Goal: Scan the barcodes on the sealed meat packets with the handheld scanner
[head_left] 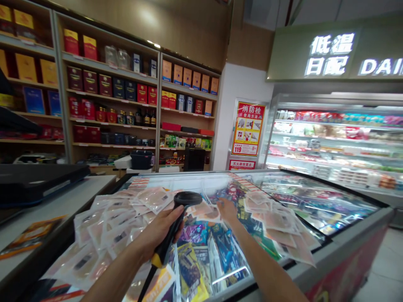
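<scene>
My left hand (pixel 163 230) is wrapped round the handle of a black and yellow barcode scanner (pixel 188 199), its cable trailing down toward me. Just right of the scanner head, my right hand (pixel 226 209) has its fingers closed at the edge of a clear flat packet (pixel 204 211); the fingertips are small and partly hidden. A large heap of similar clear packets (pixel 116 226) with pale contents and labels spreads to the left. Another pile of packets (pixel 280 222) lies on the right side of the freezer's glass top.
Beneath is a chest freezer (pixel 343 247) with colourful bagged goods (pixel 192 268) showing through the glass. A counter (pixel 72 205) with a dark flat device (pixel 37 182) stands at left. Shelves of boxes (pixel 121 88) line the back, and a lit refrigerated display (pixel 330 144) is at right.
</scene>
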`<state>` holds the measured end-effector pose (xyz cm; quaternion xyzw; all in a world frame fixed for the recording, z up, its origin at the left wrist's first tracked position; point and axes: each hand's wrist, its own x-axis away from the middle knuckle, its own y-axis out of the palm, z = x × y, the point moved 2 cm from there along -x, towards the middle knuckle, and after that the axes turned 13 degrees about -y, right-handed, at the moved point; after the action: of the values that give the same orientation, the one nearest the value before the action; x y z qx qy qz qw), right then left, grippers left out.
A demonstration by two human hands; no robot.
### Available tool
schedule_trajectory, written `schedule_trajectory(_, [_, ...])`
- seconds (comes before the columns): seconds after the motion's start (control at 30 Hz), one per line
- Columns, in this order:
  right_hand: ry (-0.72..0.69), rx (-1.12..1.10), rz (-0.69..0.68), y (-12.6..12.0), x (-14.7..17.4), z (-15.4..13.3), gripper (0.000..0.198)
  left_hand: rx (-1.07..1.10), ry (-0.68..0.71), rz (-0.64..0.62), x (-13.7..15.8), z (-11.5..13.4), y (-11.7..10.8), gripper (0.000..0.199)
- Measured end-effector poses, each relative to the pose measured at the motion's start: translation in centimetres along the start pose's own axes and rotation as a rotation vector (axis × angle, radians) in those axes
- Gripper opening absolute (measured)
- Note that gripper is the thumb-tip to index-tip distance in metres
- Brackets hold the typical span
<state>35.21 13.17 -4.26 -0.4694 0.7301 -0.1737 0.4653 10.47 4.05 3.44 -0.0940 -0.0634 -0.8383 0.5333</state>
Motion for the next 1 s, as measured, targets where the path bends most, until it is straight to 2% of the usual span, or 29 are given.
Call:
schedule_trajectory(0.07, [0.093,0.246,0.097,-3.4,0.5,2.5,0.037,-0.008,0.0,-0.031,-0.3,0.0,0.3,0.041])
schedule_trajectory(0.17, [0.216,0.505,0.126,-8.5,2.3,6.7,0.042,-0.026,0.002,-0.083,-0.9,0.0,0.9,0.04])
schedule_trajectory(0.27, [0.313,0.656,0.156,-12.5,5.1,10.1,0.048,-0.037,-0.002,-0.12,-1.5,-0.1,1.5,0.04])
schedule_trajectory(0.33, [0.417,0.667,0.131,-14.2,6.8,11.6,0.059,-0.045,0.001,-0.133,-1.8,-0.2,1.9,0.039])
schedule_trajectory(0.4, [0.491,0.638,0.076,-15.0,7.8,12.3,0.068,-0.057,0.009,-0.141,-1.9,-0.3,2.4,0.04])
schedule_trajectory(0.5, [0.48,0.623,0.057,-15.2,8.0,12.2,0.07,-0.039,0.002,-0.164,-1.9,-0.3,3.4,0.039])
schedule_trajectory(0.7, [0.393,0.638,0.179,-13.8,7.6,11.2,0.068,0.012,-0.048,-0.207,-1.1,-0.3,5.3,0.036])
schedule_trajectory(0.8, [0.332,0.622,0.29,-14.1,7.9,11.5,0.063,0.02,-0.033,-0.247,-0.7,-0.3,5.7,0.035])
schedule_trajectory(0.9, [0.352,0.392,0.406,-15.4,8.2,12.3,0.05,0.041,-0.019,-0.261,-0.2,-0.4,5.8,0.035])
schedule_trajectory(1.0, [0.399,-0.072,0.506,-16.0,8.1,12.4,0.035,0.047,-0.013,-0.27,0.5,-0.2,5.8,0.034])
